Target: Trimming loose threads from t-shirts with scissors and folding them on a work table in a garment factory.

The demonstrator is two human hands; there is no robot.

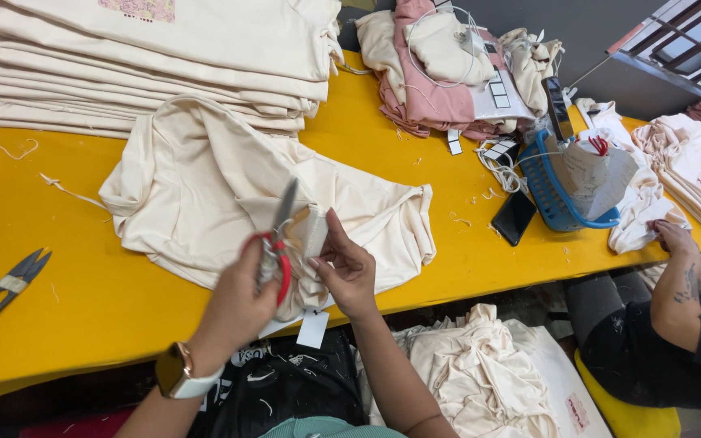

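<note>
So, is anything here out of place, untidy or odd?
Mostly small things. Loose thread scraps lie scattered on the yellow table. A dark phone lies near the table's front edge, beside a blue basket. The left hand holds red-handled snips at the cream garment, and nothing looks damaged.

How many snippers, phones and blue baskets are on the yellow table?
Thread snippers: 2, red-handled ones in the left hand, a grey pair lying on the table
Phones: 2, one flat, one leaning on the basket
Blue baskets: 1
Total: 5
</note>
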